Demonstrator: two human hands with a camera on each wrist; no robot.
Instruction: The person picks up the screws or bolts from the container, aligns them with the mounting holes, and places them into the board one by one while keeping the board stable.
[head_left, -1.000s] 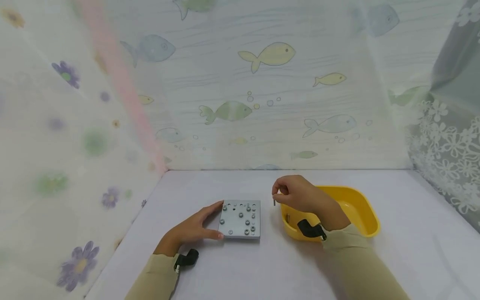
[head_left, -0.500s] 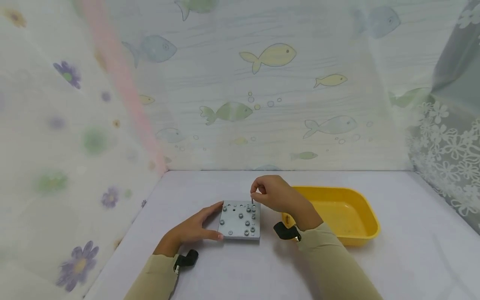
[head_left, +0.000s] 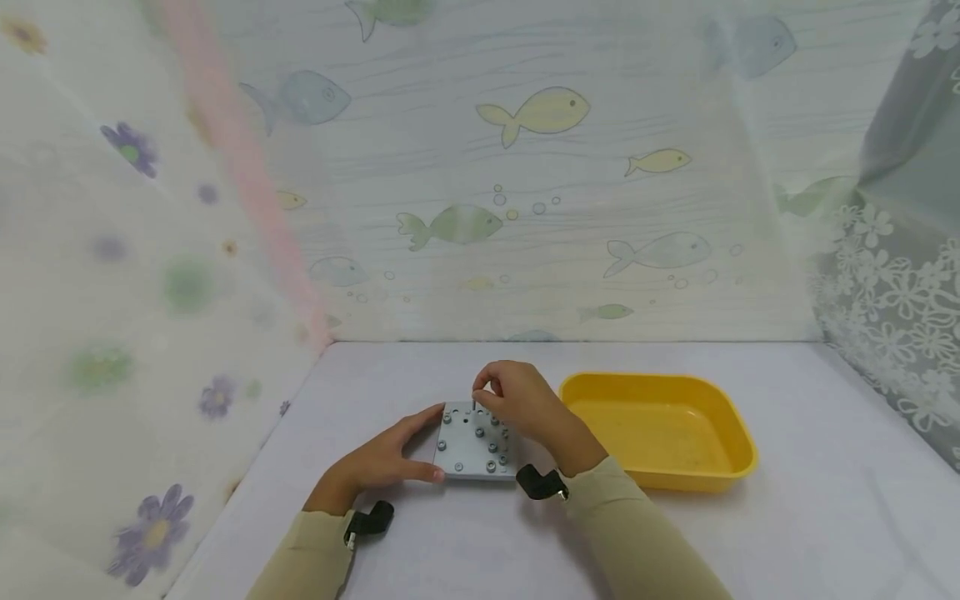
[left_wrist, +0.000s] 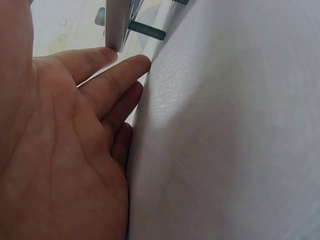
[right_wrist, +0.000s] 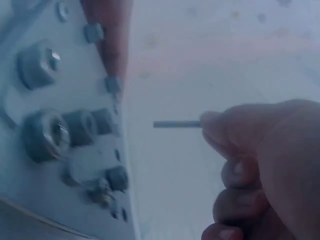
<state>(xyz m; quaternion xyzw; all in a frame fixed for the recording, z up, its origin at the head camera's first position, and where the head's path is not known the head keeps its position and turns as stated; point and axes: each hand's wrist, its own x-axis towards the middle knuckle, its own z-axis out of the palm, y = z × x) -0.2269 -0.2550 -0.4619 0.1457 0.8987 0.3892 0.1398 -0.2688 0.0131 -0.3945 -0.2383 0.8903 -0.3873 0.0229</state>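
A square metal plate (head_left: 468,450) lies at the middle of the table, with several socket-head screws (right_wrist: 47,135) standing in it. At its left side, my left hand (head_left: 378,458) has the index finger by the far corner and the thumb by the near one. In the left wrist view those fingers (left_wrist: 115,82) are fairly straight, the index tip at the plate's edge. My right hand (head_left: 521,404) pinches a thin metal pin (right_wrist: 175,124) between thumb and forefinger, above the plate's far part. The pin points down at the plate; its upper end is hidden in the fingers.
A yellow plastic tray (head_left: 731,437) stands to the right, just beyond my right forearm. Threaded screw ends (left_wrist: 147,30) stick out below the plate in the left wrist view. Patterned curtains (head_left: 450,275) close off the table's back and sides.
My right hand has moved left with the pin, from beside the yellow tray to over the plate's right side and then its far middle. The left hand has stayed at the plate.
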